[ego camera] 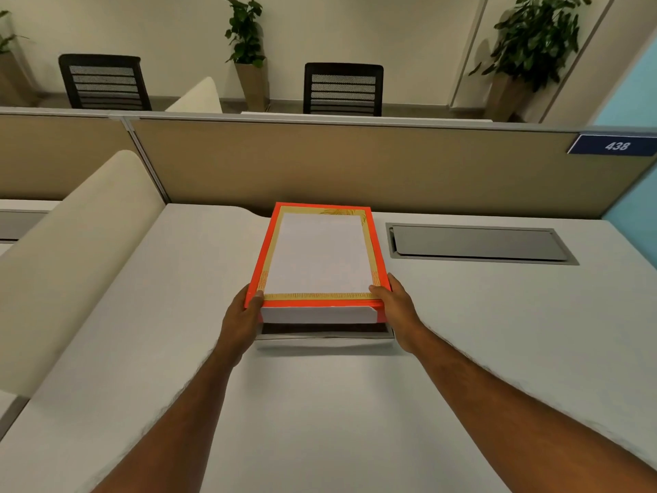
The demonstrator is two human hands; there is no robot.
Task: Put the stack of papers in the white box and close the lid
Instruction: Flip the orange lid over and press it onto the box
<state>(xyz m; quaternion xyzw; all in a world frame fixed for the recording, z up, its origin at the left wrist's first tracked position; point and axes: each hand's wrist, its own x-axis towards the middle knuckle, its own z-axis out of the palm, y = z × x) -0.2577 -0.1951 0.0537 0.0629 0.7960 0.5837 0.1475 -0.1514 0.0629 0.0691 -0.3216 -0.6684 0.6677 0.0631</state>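
With both hands on the lid [321, 256], this looks like the closing step, not the loading one. Left hand [243, 316] grips the lid's near-left corner, thumb on top by the orange rim, fingers wrapped under the edge. Right hand [396, 304] mirrors it on the near-right corner. Both grips closed on the lid, nothing else held.

Lid is orange-edged with a yellow patterned border and a white centre panel. Its near edge is raised between the grips; the far end looks lower, so it seems tilted down away from the person.

Just below the grips, the box [325, 338] sits on the desk [320, 403]; only its near wall and a dark gap above that wall show. A white slab [318, 314] sits right under the lid's near edge, between the thumbs. Can't tell whether that is the paper stack or the lid's inner wall. No loose papers anywhere else on the desk, so my read is the stack is already in.

Left to do: lower the near edge, square it on the box, press it home.
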